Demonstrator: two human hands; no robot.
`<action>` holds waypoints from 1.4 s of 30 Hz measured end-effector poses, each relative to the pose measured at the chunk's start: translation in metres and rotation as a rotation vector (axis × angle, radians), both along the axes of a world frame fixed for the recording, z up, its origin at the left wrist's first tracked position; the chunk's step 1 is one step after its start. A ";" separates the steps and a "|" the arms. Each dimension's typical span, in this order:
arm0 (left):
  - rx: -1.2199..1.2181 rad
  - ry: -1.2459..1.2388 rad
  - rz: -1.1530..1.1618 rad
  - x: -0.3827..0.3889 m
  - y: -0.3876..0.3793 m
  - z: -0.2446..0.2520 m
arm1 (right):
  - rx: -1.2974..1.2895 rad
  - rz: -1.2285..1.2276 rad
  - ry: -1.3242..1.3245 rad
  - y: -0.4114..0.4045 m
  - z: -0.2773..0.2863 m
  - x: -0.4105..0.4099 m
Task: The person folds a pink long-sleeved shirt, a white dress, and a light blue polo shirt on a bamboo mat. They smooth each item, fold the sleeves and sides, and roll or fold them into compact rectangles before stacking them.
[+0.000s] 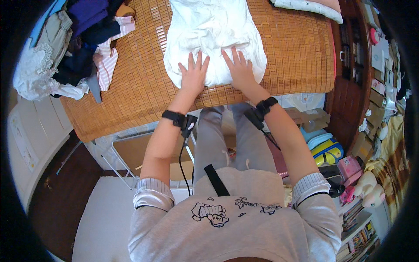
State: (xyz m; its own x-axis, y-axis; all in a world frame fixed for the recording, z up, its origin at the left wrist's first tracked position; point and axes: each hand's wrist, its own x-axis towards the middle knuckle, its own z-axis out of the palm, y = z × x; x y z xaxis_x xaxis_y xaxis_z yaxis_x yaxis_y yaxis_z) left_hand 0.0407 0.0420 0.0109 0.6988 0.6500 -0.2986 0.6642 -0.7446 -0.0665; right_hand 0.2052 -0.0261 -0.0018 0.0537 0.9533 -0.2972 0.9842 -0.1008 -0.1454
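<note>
A white cloth garment (pixel 214 29) lies wrinkled on a bamboo mat (pixel 140 65), its near edge close to the mat's front edge and its far end cut off by the top of the view. My left hand (pixel 193 73) rests on the near left part of the cloth with fingers spread. On the near right part lies my right hand (pixel 240 68), palm down, its fingers also apart. Neither hand grasps the fabric. Black straps with small devices and cables circle both wrists.
A pile of clothes (pixel 78 42) covers the mat's left end, with a white lace piece (pixel 36 70) beside it. Folded bedding (pixel 307 9) lies at the far right. Below the bed stands a white-framed folding rack (pixel 131 157). Shelves with books (pixel 360 234) and bags line the right side.
</note>
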 end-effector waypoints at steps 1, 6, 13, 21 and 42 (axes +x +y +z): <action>-0.003 0.004 0.002 0.004 0.001 -0.001 | -0.003 0.002 0.004 0.000 -0.003 -0.002; -0.190 0.151 0.067 0.030 0.014 0.004 | 0.144 -0.017 -0.090 0.002 -0.017 -0.001; -0.767 0.257 -0.046 0.018 0.023 -0.005 | -0.238 0.016 0.236 -0.002 0.025 0.011; -1.428 0.270 -0.106 -0.026 -0.030 0.067 | -0.887 0.344 0.599 -0.061 0.085 0.020; -1.253 -0.726 0.869 -0.065 0.095 0.042 | 0.391 0.171 0.425 -0.028 0.133 -0.008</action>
State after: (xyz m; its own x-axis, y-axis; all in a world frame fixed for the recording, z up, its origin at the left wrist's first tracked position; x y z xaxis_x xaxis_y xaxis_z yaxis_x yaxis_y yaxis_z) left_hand -0.0242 0.1375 0.0531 0.5025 0.5177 -0.6925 0.5019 0.4775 0.7211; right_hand 0.1967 -0.0537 0.1317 -0.1563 0.9810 0.1151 0.8294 0.1936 -0.5240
